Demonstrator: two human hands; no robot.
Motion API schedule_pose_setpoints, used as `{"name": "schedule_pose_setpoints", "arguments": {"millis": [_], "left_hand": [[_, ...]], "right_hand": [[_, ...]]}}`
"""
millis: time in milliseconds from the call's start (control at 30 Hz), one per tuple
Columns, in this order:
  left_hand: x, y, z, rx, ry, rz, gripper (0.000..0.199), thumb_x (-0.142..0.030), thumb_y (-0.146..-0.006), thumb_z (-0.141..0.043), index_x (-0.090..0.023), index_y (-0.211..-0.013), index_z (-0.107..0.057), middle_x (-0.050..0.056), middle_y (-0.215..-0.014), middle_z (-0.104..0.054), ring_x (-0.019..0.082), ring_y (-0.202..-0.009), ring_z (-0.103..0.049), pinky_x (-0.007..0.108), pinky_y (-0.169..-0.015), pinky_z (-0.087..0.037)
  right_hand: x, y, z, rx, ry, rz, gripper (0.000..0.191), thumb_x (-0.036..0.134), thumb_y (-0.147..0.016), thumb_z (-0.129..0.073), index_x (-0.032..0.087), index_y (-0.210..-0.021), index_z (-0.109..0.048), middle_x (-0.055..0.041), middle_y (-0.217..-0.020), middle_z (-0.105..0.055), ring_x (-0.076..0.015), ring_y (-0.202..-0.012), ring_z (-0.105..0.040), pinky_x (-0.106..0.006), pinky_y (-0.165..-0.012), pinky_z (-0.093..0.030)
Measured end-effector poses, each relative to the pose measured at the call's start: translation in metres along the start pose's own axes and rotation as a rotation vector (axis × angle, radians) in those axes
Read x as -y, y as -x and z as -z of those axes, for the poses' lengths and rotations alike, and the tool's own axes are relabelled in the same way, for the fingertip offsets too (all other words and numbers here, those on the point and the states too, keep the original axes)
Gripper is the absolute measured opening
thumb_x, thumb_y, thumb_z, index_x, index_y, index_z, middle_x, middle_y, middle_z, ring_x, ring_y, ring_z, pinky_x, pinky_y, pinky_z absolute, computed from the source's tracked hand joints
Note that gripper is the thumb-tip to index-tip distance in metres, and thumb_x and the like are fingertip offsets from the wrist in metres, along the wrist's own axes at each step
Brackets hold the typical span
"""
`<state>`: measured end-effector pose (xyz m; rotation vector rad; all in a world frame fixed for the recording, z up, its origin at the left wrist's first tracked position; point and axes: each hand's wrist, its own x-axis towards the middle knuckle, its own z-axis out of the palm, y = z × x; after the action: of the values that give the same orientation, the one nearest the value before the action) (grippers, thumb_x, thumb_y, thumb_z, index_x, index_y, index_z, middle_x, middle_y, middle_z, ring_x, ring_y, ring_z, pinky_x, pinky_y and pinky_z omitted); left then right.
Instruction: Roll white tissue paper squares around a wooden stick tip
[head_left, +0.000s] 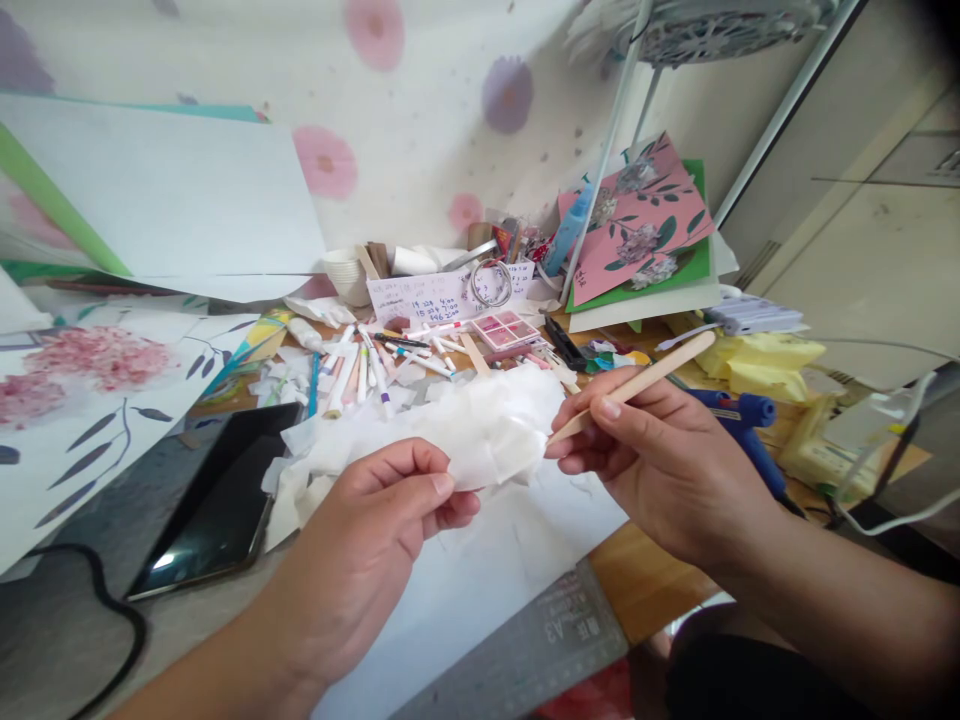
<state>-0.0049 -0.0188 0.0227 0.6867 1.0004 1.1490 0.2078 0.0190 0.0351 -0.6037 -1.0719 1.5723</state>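
My left hand (397,505) pinches the near edge of a thin white sheet, tissue-like, (499,425) between thumb and fingers. In my right hand (645,450) is a flat wooden craft stick (637,385), slanting up to the right, its lower tip at the sheet's right edge. The fingers of that hand are close to the sheet; whether they also grip it I cannot tell. Below both hands lies a large white paper (480,570) on a grey cutting mat (559,625).
Loose white scraps and several markers (379,375) lie behind the hands, with a pink palette (506,330). A black tablet-like device (217,500) and a flower picture (97,400) are at left. A blue glue gun (750,430) stands right, near yellow packets (772,365).
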Motion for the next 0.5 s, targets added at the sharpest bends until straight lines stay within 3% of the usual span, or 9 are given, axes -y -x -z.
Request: {"name": "schedule_pose_setpoints", "arguments": {"millis": [367,500], "left_hand": [[-0.005,-0.009,0.002,-0.084,-0.138,-0.040,0.008,-0.018,-0.066,-0.072,-0.019,-0.061,-0.066,-0.004,-0.062,-0.062,0.013,-0.061,-0.062,0.027,-0.065,-0.051],[-0.006,-0.018,0.009,-0.157,-0.429,-0.128,0.011,-0.025,-0.068,-0.066,-0.020,-0.060,-0.060,-0.005,-0.061,-0.058,0.015,-0.065,-0.062,0.031,-0.071,-0.049]], "right_hand": [[0.002,-0.001,0.003,-0.080,0.030,0.015,0.014,0.027,-0.079,-0.080,0.018,-0.073,-0.070,-0.0007,-0.073,-0.077,-0.0126,-0.063,-0.076,-0.015,-0.056,-0.061],[0.003,-0.002,0.003,-0.098,0.025,-0.005,0.014,0.026,-0.077,-0.081,0.017,-0.072,-0.070,-0.0017,-0.072,-0.077,-0.0140,-0.063,-0.077,-0.017,-0.056,-0.062]]}}
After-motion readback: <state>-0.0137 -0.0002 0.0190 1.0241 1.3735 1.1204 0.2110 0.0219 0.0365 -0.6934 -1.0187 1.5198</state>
